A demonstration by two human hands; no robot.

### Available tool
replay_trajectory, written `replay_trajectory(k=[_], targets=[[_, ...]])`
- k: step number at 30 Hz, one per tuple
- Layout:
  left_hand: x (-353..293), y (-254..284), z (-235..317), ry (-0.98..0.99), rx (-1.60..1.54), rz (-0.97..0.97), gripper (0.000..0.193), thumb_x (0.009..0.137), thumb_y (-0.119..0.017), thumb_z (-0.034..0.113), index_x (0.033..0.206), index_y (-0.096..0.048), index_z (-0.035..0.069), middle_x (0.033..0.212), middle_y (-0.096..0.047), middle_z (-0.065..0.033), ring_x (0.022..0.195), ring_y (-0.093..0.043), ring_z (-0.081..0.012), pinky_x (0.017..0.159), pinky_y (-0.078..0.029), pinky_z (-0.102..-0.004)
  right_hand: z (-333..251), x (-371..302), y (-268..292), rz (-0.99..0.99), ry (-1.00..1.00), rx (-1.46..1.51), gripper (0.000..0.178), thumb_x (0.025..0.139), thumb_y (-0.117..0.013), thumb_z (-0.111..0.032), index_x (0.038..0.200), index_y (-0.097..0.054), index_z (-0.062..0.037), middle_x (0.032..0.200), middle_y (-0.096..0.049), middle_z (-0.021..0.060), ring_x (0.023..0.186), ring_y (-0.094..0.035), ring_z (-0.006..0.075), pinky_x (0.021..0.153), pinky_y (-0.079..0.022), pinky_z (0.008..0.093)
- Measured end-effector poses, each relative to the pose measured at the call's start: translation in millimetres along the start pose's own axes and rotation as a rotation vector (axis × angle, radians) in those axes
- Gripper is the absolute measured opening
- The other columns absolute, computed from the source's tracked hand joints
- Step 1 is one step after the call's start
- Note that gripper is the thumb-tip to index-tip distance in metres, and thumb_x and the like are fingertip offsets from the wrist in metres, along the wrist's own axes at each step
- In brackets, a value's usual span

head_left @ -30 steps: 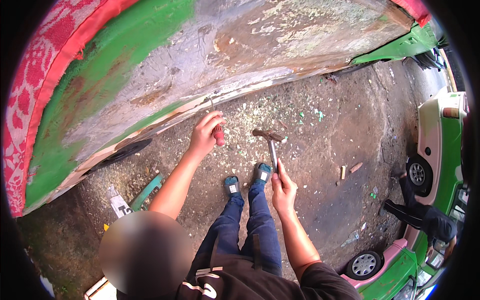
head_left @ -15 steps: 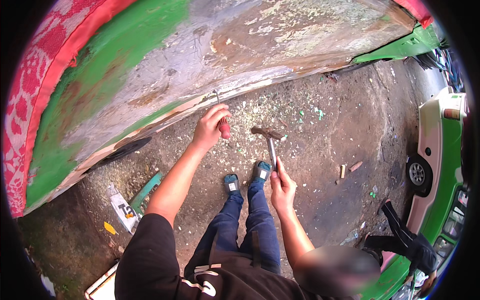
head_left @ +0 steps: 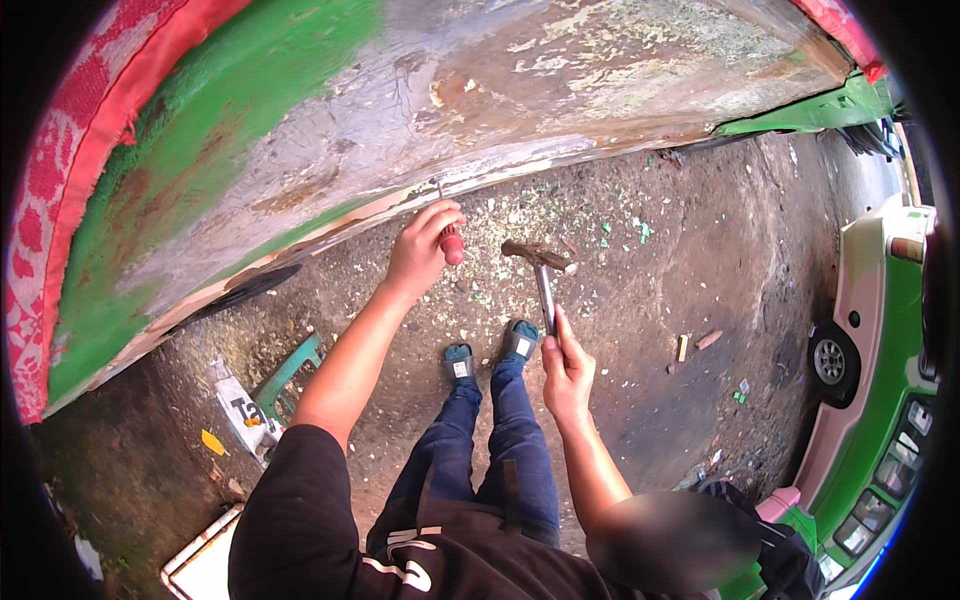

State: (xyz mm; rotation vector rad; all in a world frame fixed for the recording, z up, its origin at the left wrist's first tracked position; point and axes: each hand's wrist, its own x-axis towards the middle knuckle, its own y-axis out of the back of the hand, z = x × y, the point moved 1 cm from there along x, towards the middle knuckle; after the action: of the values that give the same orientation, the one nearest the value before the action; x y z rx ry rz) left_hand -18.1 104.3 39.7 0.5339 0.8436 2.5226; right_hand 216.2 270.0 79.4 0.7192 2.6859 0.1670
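Pale flakes (head_left: 515, 215) littering ground (head_left: 640, 380) along lower edge of patchy green-and-grey panel (head_left: 400, 110), pink-green car (head_left: 868, 425) nearby, left hand (head_left: 416, 252) gripping red-handled tool (head_left: 452, 247), right hand (head_left: 568, 378) clasping brown-headed hammer (head_left: 544, 282)

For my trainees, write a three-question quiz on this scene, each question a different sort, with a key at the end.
1. What does the person's right hand hold?
2. True or false: the thin metal shaft of the red-handled tool in the person's left hand points toward the patchy green, grey and brown vehicle panel.
3. What lies scattered over the grey-brown ground around the far side of the hammer?
A. coiled rope
B. small pale flakes
C. glass bottles

Key:
1. A hammer with a silvery handle and rusty brown head.
2. True.
3. B.
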Motion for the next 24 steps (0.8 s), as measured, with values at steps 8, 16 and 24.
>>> replay_trajectory(k=[8,16,24], targets=[[16.8,-1.6,7.4,0.009,-0.051,0.031,0.028,0.082,-0.067,-0.004,0.106,-0.067,0.009,0.117,-0.068,-0.0086,0.103,-0.069,-0.0301,0.085,-0.058,-0.0381,-35.6,7.3,-4.0,-0.028,0.671,-0.328,0.047,0.087,-0.062,0.007,0.134,-0.062,-0.0024,0.085,-0.066,0.015,0.066,-0.065,0.0272,0.062,-0.052,0.0342],[8.7,-11.8,7.3,0.05,-0.003,-0.003,0.029,0.08,-0.069,-0.005,0.105,-0.068,0.008,0.117,-0.068,-0.0092,0.102,-0.07,-0.0266,0.086,-0.058,-0.0363,-62.5,9.2,9.1,0.062,0.634,-0.181,0.043,0.09,-0.062,0.008,0.132,-0.06,0.0041,0.09,-0.068,0.02,0.075,-0.068,0.026,0.07,-0.053,0.0325],[9.2,-11.7,4.8,0.034,0.011,0.035,0.032,0.08,-0.067,-0.008,0.107,-0.067,0.008,0.116,-0.068,-0.0099,0.101,-0.069,-0.0272,0.085,-0.058,-0.0361,-63.3,8.0,15.9,-0.006,0.417,-0.102,0.039,0.095,-0.06,0.004,0.134,-0.059,0.0047,0.117,-0.07,0.023,0.102,-0.071,0.0247,0.089,-0.052,0.0311]])
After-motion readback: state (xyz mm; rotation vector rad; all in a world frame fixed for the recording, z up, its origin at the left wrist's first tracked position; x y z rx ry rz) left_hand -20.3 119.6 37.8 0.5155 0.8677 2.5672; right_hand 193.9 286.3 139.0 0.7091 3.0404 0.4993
